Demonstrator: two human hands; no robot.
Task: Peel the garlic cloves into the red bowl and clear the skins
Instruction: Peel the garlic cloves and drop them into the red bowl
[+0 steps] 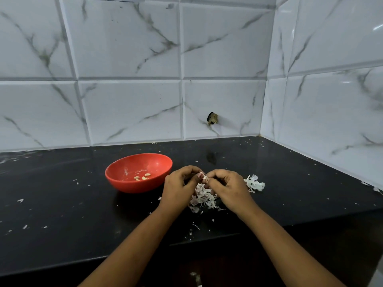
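Note:
A red bowl [132, 184] stands on the black counter [62, 214], with three peeled cloves [142, 177] lying in its bottom. Just right of the bowl, my left hand [178, 189] and my right hand [227, 188] meet above the counter. Between their fingertips they pinch one small garlic clove [204, 177], its skin partly showing. Under the hands lies a heap of pale garlic skins [204, 198]. A second clump of skins [254, 183] sits right of my right hand.
Small skin flakes [20, 200] are scattered over the counter. Marble-patterned tiled walls rise behind and to the right, forming a corner. A dark broken spot [212, 118] marks the back wall. The counter's front edge runs below my forearms.

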